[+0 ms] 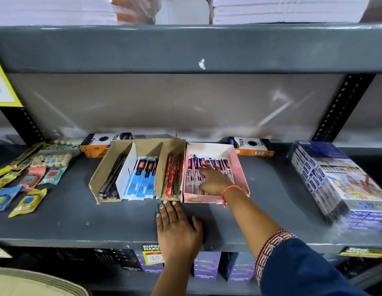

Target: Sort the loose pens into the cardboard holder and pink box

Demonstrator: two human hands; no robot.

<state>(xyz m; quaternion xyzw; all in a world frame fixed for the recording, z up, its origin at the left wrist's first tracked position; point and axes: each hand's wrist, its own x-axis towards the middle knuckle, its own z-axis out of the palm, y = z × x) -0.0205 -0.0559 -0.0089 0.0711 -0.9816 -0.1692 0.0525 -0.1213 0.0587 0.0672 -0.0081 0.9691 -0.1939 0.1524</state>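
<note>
On the grey shelf [79,221], the right hand [215,180] lies open, fingers spread, on the packed pens [194,174] inside the pink box [239,167], just right of the cardboard holder [104,165], while the left hand [177,227] rests flat and empty near the holder's front.

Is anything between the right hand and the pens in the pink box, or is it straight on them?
Nothing visible is in the way. The right hand already lies flat on the packaged pens inside the open-topped pink box. The left hand rests on the shelf in front of the cardboard holder, clear of it.
</note>
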